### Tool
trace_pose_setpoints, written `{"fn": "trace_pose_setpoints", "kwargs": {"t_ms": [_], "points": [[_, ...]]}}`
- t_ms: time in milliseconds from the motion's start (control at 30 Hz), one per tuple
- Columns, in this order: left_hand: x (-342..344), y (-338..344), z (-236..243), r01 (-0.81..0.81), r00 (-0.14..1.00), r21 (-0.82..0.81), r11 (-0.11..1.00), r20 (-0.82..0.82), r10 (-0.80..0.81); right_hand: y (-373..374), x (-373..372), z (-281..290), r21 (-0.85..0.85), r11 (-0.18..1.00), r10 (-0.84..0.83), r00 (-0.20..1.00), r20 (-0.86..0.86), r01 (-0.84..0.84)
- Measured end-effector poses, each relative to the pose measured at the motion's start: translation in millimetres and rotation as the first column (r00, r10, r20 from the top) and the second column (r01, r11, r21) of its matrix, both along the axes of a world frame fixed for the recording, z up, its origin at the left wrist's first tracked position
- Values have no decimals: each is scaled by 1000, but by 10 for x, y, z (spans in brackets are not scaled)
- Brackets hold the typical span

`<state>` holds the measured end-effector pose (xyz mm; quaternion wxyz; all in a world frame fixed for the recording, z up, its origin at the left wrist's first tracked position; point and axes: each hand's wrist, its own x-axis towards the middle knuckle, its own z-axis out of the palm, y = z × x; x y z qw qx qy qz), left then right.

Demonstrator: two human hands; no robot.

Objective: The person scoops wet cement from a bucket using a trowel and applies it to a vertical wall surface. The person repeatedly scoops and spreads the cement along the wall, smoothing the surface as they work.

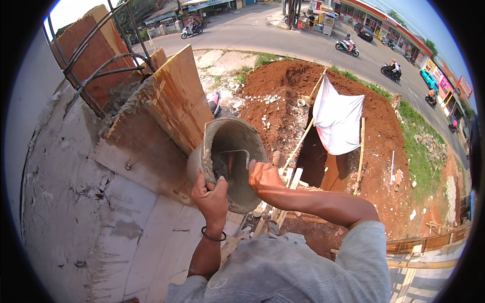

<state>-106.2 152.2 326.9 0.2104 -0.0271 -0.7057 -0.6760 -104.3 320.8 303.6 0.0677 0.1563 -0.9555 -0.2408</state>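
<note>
A mortar-crusted bucket (256,146) is tipped on its side at the edge of the formwork, its mouth turned toward me. My left hand (212,199) grips the near part of its rim, thumb inside. In my right hand (265,178) is a trowel (277,159); the end of its wooden handle sticks out past the fist. The trowel's bent metal neck reaches into the bucket, where the blade is partly hidden in the shade. Grey mortar coats the bucket's inner wall.
Plywood formwork (177,96) with rebar (93,76) stands at the left above a plastered wall (65,187). Far below lie red soil (283,81), a dug pit (314,161) and a white sheet (337,116) on bamboo poles. Motorbikes pass on the road (283,40).
</note>
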Motion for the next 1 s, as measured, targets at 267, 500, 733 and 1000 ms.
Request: {"fn": "trace_pose_setpoints", "kwargs": {"t_ms": [267,500,733,1000], "points": [[47,106,-171,-58,996,-98,993,-74,51,209,-9,-79,-570,814,130,991,-11,-113],[-8,135,-234,-61,992,-93,994,-116,50,380,104,280,-510,857,257,923,288,-80],[68,119,-231,-78,992,82,994,108,69,631,172,344,-473,874,-102,994,42,110],[-62,74,-96,10,997,-59,998,78,-6,513,-103,649,-136,990,8,959,-284,-49]]}}
